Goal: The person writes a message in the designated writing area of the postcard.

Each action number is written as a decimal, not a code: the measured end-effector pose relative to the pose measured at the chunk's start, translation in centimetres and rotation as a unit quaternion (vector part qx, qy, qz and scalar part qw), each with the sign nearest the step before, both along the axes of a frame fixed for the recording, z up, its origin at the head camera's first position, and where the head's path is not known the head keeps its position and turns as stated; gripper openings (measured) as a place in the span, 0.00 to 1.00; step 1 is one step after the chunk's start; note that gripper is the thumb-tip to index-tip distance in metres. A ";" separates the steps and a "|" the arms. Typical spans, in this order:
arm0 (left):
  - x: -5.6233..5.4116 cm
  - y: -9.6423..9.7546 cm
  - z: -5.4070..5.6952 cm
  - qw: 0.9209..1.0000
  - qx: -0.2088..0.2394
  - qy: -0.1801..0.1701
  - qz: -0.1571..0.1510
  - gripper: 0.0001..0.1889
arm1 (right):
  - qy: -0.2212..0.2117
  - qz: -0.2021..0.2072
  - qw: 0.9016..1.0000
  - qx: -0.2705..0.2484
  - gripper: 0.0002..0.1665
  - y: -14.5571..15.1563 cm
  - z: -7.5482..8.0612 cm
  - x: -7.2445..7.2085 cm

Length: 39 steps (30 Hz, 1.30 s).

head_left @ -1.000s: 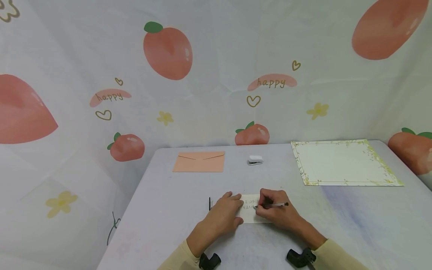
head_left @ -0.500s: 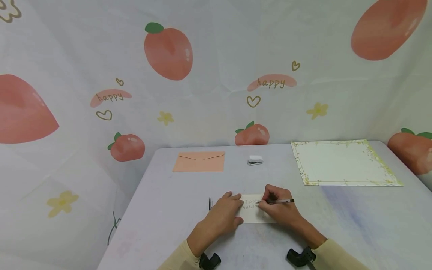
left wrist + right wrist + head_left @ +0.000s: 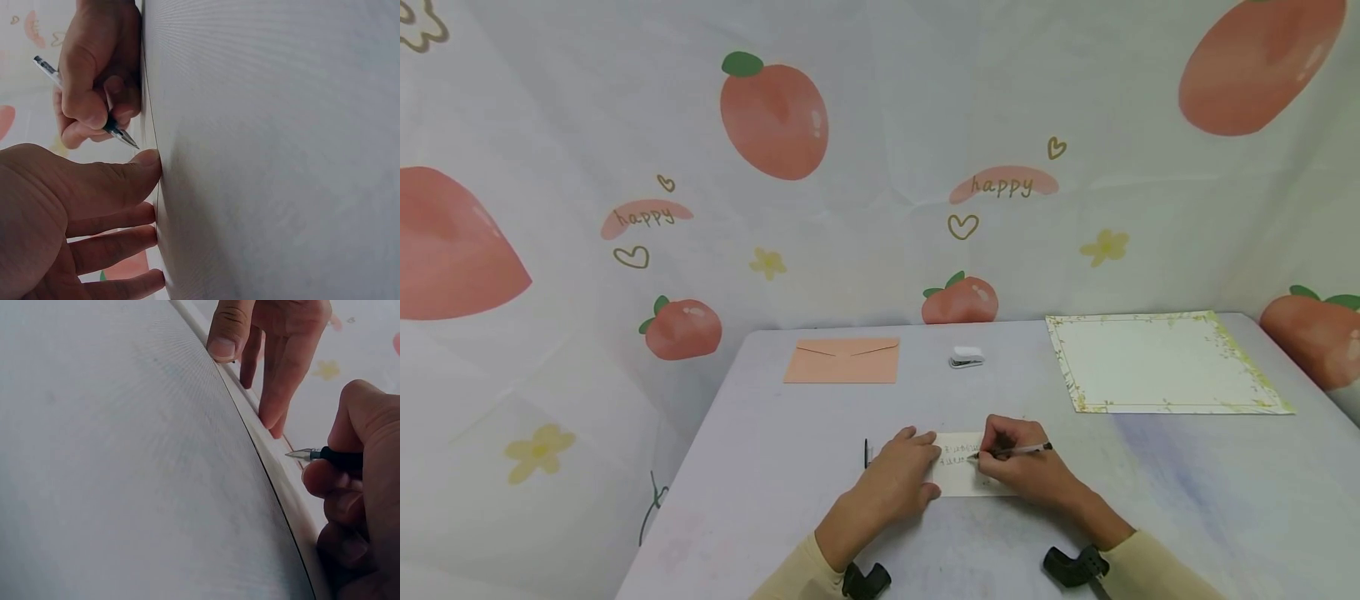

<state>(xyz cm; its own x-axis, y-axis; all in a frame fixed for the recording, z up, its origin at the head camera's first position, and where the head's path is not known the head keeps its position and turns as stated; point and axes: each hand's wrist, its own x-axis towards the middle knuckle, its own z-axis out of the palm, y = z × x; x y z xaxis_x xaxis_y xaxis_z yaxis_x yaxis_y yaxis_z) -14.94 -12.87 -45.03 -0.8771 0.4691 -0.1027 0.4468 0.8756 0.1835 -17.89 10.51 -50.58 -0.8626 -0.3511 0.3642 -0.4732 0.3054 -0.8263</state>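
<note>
A small cream card [image 3: 955, 479] with two short lines of handwriting lies on the table in the head view. My left hand [image 3: 895, 471] rests on its left side with the fingers spread and the thumb at the near edge. My right hand [image 3: 1026, 467] pinches a pen [image 3: 1026, 449] over the card's right part, its tip at the second line of writing. In the left wrist view the pen [image 3: 115, 130] shows a clear barrel, a dark grip and a metal tip. The right wrist view shows the pen's tip [image 3: 303, 454] close over the card.
A peach envelope [image 3: 842, 362] lies at the back left of the table [image 3: 760, 467]. Right of it is a small white stapler [image 3: 967, 357]. A large sheet with a floral border [image 3: 1165, 362] lies at the back right. A black pen cap [image 3: 866, 453] sits left of my left hand.
My right hand has shifted right along the card with the pen, uncovering more of the writing, then dipped slightly. The left hand has stayed in place.
</note>
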 end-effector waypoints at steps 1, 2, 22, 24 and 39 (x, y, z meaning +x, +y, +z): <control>0.0 0.0 0.0 1.000 0.001 0.000 0.000 0.28 | 0.002 -0.001 1.000 0.002 0.19 0.0 0.0 0.0; 0.0 0.0 0.0 1.000 0.001 0.000 0.001 0.29 | 0.004 -0.002 1.000 0.004 0.19 -0.1 0.0 0.0; 0.1 0.0 0.0 1.000 0.006 0.001 0.005 0.29 | 0.016 -0.016 0.999 0.045 0.18 -0.4 0.2 0.4; 0.1 0.1 -0.1 1.000 0.005 0.003 0.005 0.29 | 0.020 -0.015 0.999 0.042 0.19 -0.4 0.1 0.4; 0.0 0.0 -0.2 1.000 0.001 0.005 0.002 0.29 | 0.014 -0.005 0.999 0.041 0.18 -0.4 0.2 0.5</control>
<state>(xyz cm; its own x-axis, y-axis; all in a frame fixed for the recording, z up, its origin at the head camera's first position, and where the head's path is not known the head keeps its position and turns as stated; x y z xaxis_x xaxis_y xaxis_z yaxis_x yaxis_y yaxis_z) -14.95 -12.85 -45.19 -0.8797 0.4666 -0.0922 0.4461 0.8766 0.1803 -17.44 10.15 -50.40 -0.8561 -0.3717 0.3591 -0.4926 0.3764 -0.7847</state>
